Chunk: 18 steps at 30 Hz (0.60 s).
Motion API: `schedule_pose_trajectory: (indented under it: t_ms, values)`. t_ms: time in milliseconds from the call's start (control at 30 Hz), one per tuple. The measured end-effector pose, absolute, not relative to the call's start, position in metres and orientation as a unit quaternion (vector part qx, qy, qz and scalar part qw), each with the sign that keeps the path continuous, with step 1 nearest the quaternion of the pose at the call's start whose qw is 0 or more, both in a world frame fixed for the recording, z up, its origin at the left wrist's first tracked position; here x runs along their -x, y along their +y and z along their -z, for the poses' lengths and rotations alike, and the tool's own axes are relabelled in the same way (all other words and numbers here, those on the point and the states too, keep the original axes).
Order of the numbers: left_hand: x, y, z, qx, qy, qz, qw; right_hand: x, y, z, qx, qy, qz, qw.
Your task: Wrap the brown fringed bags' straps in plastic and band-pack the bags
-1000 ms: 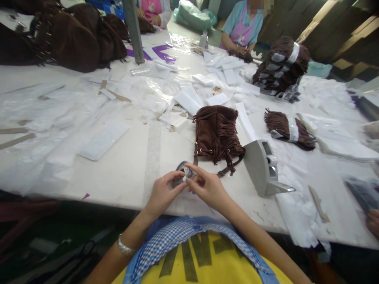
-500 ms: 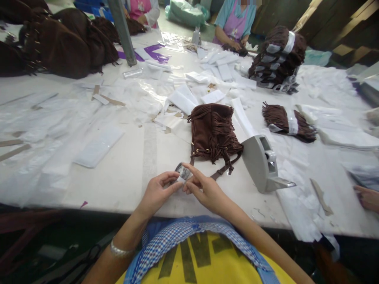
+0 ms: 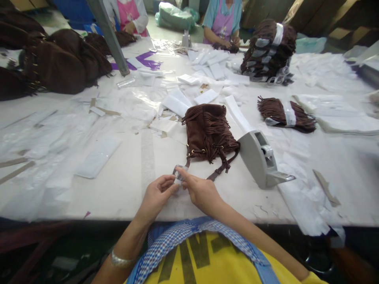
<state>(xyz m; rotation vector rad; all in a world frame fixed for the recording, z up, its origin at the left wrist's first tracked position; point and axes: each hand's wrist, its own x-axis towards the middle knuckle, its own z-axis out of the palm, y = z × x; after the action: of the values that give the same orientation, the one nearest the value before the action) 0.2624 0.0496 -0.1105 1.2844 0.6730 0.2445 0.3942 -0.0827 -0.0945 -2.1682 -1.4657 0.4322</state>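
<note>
Hands and step: left hand and right hand meet over a small grey piece; the step in hand looks to be fine fingertip work on it.
Demand on the fingers: a next move would seem to call for one hand steadying the piece while the other shifts its hold.
Left grip: fingers curled, thumb and forefinger nearly closed on the piece's near side.
Right grip: forefinger straight and laid against the piece, other fingers folded, the hand almost closed on it; its thumb is hard to make out.
Grey piece: near the table's near edge, about midway along; whether it touches the surface cannot be told.
Brown bag: a fringed bag lies just beyond the hands, its strap passing out of sight behind the right hand.
Grey dispenser: the dispenser stands just right of the bag.
Fringed bundle: a banded bundle lies toward the table's right edge.
Far edge: a co-worker's hands rest on something dark.
</note>
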Motion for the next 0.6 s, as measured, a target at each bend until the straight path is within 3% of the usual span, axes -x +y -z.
schedule_pose_trajectory:
  t_ms: [167, 433, 600]
  values:
    - [-0.263, 0.044, 0.105, -0.572, 0.313, -0.084, 0.753, -0.400, -0.086, 0.104, 0.825, -0.500, -0.142, 0.220]
    - [-0.265, 0.041, 0.106, -0.561, 0.358, -0.119, 0.737, -0.395, -0.101, 0.089, 0.755, -0.372, -0.230, 0.488]
    - [-0.266, 0.033, 0.109, -0.634, 0.353, -0.129, 0.676, -0.388, -0.096, 0.085, 0.700, -0.334, -0.319, 0.545]
